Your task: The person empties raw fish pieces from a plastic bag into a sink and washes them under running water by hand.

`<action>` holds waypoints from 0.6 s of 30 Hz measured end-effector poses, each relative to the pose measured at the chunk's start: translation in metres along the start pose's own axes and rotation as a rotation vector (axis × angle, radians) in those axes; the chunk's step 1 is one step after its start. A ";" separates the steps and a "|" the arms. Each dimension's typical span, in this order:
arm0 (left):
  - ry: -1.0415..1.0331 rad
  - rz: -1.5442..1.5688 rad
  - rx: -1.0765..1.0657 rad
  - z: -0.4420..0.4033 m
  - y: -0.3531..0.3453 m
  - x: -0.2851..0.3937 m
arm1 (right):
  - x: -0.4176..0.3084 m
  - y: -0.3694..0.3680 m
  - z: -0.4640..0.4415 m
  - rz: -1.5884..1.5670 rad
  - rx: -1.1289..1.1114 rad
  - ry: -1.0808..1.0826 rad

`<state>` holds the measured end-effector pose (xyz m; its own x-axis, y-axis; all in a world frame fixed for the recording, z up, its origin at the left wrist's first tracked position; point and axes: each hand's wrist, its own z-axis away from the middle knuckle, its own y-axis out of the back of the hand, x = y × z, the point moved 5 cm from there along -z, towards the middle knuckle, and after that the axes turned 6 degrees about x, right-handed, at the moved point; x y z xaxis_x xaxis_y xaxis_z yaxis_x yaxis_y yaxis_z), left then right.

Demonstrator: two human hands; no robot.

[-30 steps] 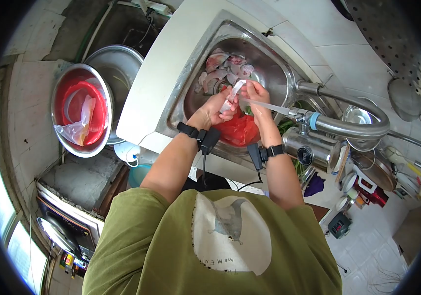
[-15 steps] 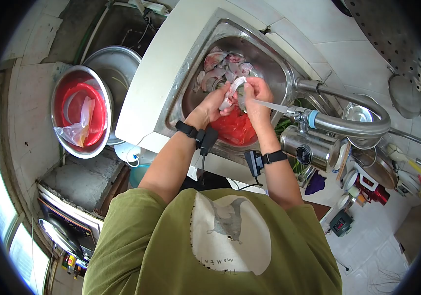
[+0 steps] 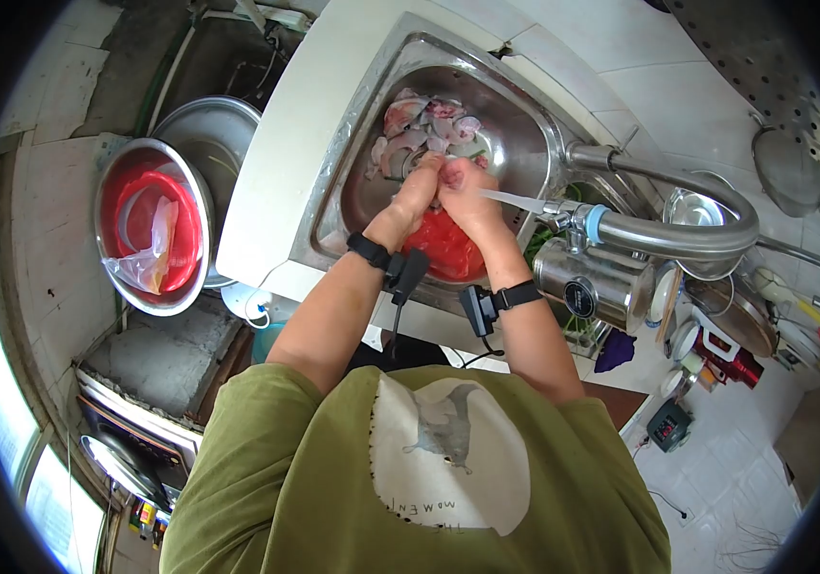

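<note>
Both hands are close together over the sink, fingers curled inward. My left hand is closed, its fingertips meeting the right hand's. My right hand is closed too, and water from the tap runs onto its back. The fish piece between them is almost wholly hidden by the fingers. Several cut fish pieces, pale with red flesh, lie heaped at the sink's far side. Below my hands, a red plastic bag is spread in the near part of the sink.
On the left, a metal basin holds a red bowl with a clear plastic bag in it. Another metal basin stands behind. A steel pot sits right of the sink, beside greens.
My hands have drawn together and the right one has turned, covering the pale fish piece that showed between them. The view has shifted slightly.
</note>
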<state>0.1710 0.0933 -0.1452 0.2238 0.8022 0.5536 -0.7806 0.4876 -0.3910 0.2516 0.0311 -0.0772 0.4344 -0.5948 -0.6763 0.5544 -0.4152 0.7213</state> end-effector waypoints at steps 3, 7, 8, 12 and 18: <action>0.034 -0.105 -0.092 0.003 0.002 -0.001 | 0.014 -0.004 -0.001 -0.053 -0.061 -0.060; 0.009 -0.049 -0.143 0.002 -0.005 -0.002 | 0.028 -0.013 0.002 -0.116 -0.102 -0.080; 0.020 -0.009 -0.111 0.003 -0.006 -0.003 | 0.027 -0.011 0.002 -0.128 0.047 -0.028; 0.029 0.133 -0.055 0.006 -0.010 0.000 | 0.014 0.000 0.005 -0.129 0.215 -0.030; 0.067 0.027 -0.106 -0.001 -0.004 -0.006 | 0.019 -0.008 0.002 -0.171 0.084 -0.066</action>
<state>0.1731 0.0865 -0.1476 0.2447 0.8351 0.4927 -0.7215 0.4962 -0.4829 0.2542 0.0221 -0.0955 0.2896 -0.5536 -0.7808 0.5534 -0.5688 0.6085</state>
